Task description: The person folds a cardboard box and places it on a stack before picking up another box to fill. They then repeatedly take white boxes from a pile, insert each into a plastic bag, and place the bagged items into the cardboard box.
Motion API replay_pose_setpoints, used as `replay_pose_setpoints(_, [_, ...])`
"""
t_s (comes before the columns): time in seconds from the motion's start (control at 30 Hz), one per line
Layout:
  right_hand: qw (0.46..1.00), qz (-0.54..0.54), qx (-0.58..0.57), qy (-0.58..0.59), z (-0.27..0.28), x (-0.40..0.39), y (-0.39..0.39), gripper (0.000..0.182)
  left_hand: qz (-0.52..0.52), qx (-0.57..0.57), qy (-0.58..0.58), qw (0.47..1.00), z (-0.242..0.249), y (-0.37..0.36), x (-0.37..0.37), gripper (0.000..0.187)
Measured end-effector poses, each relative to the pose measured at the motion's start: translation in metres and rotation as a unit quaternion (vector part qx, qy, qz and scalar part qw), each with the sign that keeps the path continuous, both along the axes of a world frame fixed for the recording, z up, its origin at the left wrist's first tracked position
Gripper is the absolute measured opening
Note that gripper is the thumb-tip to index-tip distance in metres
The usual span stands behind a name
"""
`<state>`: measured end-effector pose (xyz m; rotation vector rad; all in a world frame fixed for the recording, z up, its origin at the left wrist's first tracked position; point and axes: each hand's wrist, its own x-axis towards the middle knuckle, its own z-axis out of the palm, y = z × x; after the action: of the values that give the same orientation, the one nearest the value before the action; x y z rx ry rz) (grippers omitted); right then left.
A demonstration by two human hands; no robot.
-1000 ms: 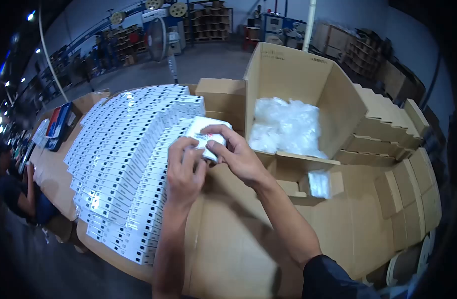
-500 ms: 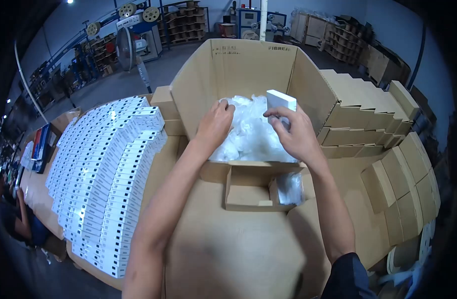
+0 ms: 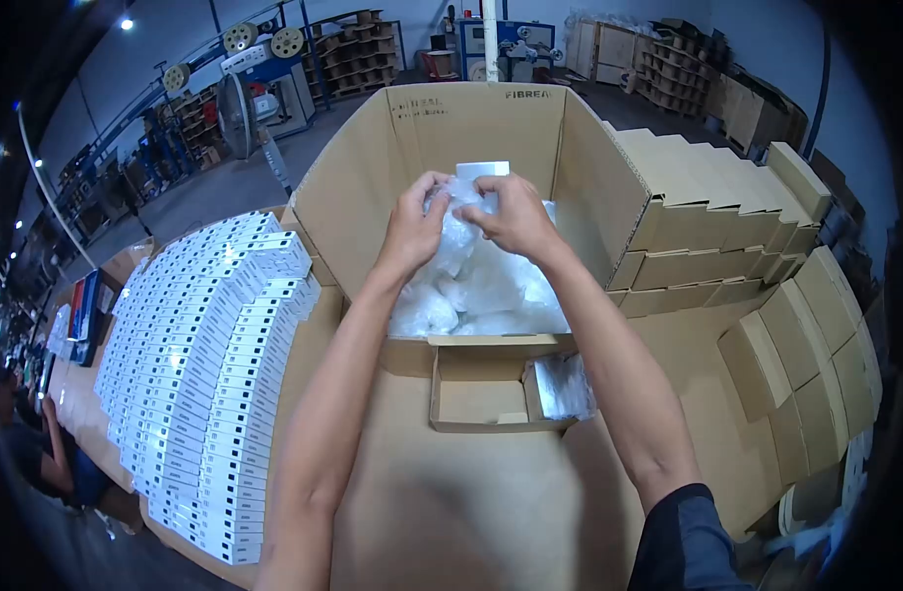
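Inside a large open carton (image 3: 594, 187), both of my hands meet above a heap of clear plastic bags (image 3: 496, 291). My left hand (image 3: 414, 229) is closed on a crumpled clear plastic bag (image 3: 455, 236). Opposite it, my right hand (image 3: 518, 219) is closed, its thumb and forefinger touching the same bag. A flat white box (image 3: 483, 169) stands upright behind my right fingers, which appear to grip it; its lower part is hidden. In front of the large carton sits a small open cardboard box (image 3: 479, 426) with a plastic-wrapped packet (image 3: 562, 387) at its right end.
Stacked rows of white boxes (image 3: 191, 384) cover the left side. Folded brown cartons (image 3: 708, 212) rise at the right, with more brown boxes (image 3: 806, 364) nearer. A seated person (image 3: 53, 453) is at the far left. A fan (image 3: 237, 113) and machines stand behind.
My hands have come together, and my left hand now has a plastic bag lifted from the heap. The white box has moved left with my right hand. The view has shifted slightly.
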<state>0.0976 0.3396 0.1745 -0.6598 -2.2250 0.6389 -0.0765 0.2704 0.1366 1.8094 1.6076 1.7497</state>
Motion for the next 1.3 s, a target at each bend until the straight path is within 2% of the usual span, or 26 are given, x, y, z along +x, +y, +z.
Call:
replay_pose_setpoints(0.07, [1.0,0.005,-0.02,0.008,-0.007,0.004,0.004,0.037,0.078,0.02,0.003,0.997,0.0,0.001,0.007,0.019])
replay_pose_setpoints(0.17, [0.999,-0.024,-0.043,0.006,-0.008,0.012,-0.001,0.033,0.13,0.001,0.057,0.99,0.028,-0.019,0.025,0.025])
replay_pose_setpoints(0.23, [0.998,-0.044,-0.046,0.019,-0.007,0.016,-0.005,0.033,0.201,-0.009,0.123,0.972,0.028,-0.013,0.024,0.03])
replay_pose_setpoints(0.27, [0.998,-0.054,0.013,-0.012,-0.004,0.021,-0.004,0.032,0.236,-0.014,0.157,0.959,0.028,-0.008,0.021,0.032])
replay_pose_setpoints(0.37, [0.996,-0.076,-0.03,-0.022,-0.004,0.029,-0.001,0.031,0.22,0.023,0.165,0.961,0.02,0.013,-0.006,0.036])
replay_pose_setpoints(0.47, [0.994,-0.111,-0.007,-0.014,-0.005,0.039,-0.003,0.029,0.231,-0.051,0.115,0.965,0.035,0.017,-0.021,0.032])
replay_pose_setpoints(0.5, [0.992,-0.124,0.001,-0.01,-0.006,0.042,-0.004,0.028,0.244,-0.025,0.162,0.956,0.032,0.018,-0.02,0.029])
replay_pose_setpoints(0.53, [0.989,-0.135,-0.05,0.042,-0.007,0.041,-0.005,0.026,0.256,0.001,0.208,0.944,0.028,0.018,-0.019,0.026])
replay_pose_setpoints(0.57, [0.986,-0.154,0.002,0.066,-0.007,0.042,-0.008,0.025,0.269,0.026,0.253,0.929,0.025,0.018,-0.018,0.024])
replay_pose_setpoints(0.6, [0.98,-0.172,0.054,0.09,-0.004,0.043,-0.013,0.024,0.281,0.013,0.345,0.895,0.028,0.018,-0.02,0.017])
replay_pose_setpoints(0.63, [0.97,-0.189,0.106,0.114,-0.003,0.044,-0.016,0.023,0.297,-0.004,0.387,0.873,0.03,0.02,-0.023,0.016])
replay_pose_setpoints(0.7, [0.958,-0.184,0.147,0.163,-0.001,0.047,-0.018,0.022,0.326,-0.039,0.467,0.821,0.034,0.023,-0.027,0.016])
replay_pose_setpoints(0.73, [0.955,-0.183,0.151,0.181,0.005,0.047,-0.022,0.021,0.323,-0.053,0.449,0.831,0.035,0.022,-0.026,0.019])
replay_pose_setpoints(0.83, [0.946,-0.195,0.152,0.209,0.013,0.047,-0.025,0.022,0.301,0.123,0.196,0.925,0.053,0.019,-0.011,0.025])
replay_pose_setpoints(0.9, [0.945,-0.206,0.148,0.204,0.019,0.047,-0.031,0.022,0.211,0.066,0.046,0.974,0.07,-0.013,0.016,0.03])
replay_pose_setpoints(0.93, [0.952,-0.191,0.097,0.217,0.021,0.047,-0.034,0.024,0.162,0.038,-0.027,0.986,0.073,-0.032,0.034,0.032])
replay_pose_setpoints(1.03, [0.959,-0.178,0.071,0.207,0.026,0.047,-0.062,0.024,0.133,0.029,-0.039,0.99,0.046,-0.064,0.075,0.036])
replay_pose_setpoints(1.07, [0.953,-0.177,0.126,0.212,0.028,0.05,-0.077,0.03,0.139,0.029,-0.062,0.988,0.048,-0.078,0.085,0.036])
replay_pose_setpoints(1.13, [0.976,-0.114,-0.009,0.183,0.038,0.067,-0.098,0.037,0.129,0.042,-0.147,0.98,0.046,-0.099,0.098,0.035])
replay_pose_setpoints(1.17, [0.98,-0.081,-0.075,0.168,0.041,0.075,-0.106,0.041,0.137,0.063,-0.126,0.981,0.047,-0.113,0.104,0.036])
replay_pose_setpoints(1.2, [0.965,-0.046,-0.143,0.213,0.038,0.082,-0.112,0.052,0.144,0.082,-0.106,0.981,0.05,-0.132,0.113,0.036])
replay_pose_setpoints(1.23, [0.957,-0.055,-0.167,0.231,0.035,0.09,-0.121,0.054,0.151,0.097,-0.087,0.98,0.047,-0.15,0.123,0.036])
replay_pose_setpoints(1.3, [0.908,0.012,-0.299,0.293,0.024,0.108,-0.16,0.048,0.179,0.112,-0.103,0.972,0.042,-0.177,0.137,0.035])
